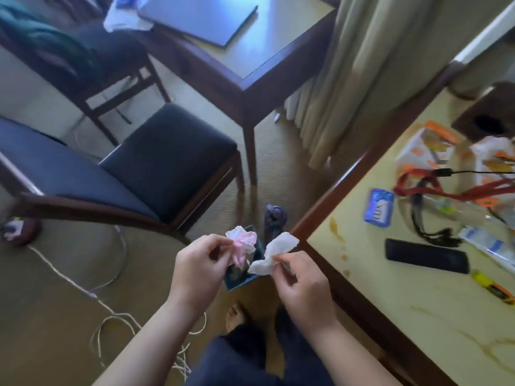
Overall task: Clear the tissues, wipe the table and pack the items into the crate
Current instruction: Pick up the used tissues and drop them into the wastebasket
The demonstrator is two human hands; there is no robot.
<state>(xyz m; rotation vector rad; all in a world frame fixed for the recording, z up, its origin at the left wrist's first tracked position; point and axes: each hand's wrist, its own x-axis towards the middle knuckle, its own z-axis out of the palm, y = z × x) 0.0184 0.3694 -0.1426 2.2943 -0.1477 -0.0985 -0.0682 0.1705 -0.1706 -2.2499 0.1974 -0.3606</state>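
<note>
On your right stands the yellow-topped table (395, 288) with its dark wooden edge; brownish stains run along its near side. On your left is the chair with a dark blue seat (172, 160), and further away a second table carries a closed laptop (203, 15). On the yellow table lie a black remote-like bar (426, 256), a blue packet (379, 208), a red strap (434, 188) and orange-and-white packages (430, 146) — their print is too blurred to read. Below your hands, on the carpet, sits a small dark blue bin (242, 277), with a dark bottle (274, 221) just beyond it. Your left hand (200, 271) pinches a crumpled pink-and-white tissue (242, 245) between thumb and fingers. Your right hand (302, 288) pinches a white tissue (274, 253) in the same way — both tissues are held over the bin, close together, apart from the table.
</note>
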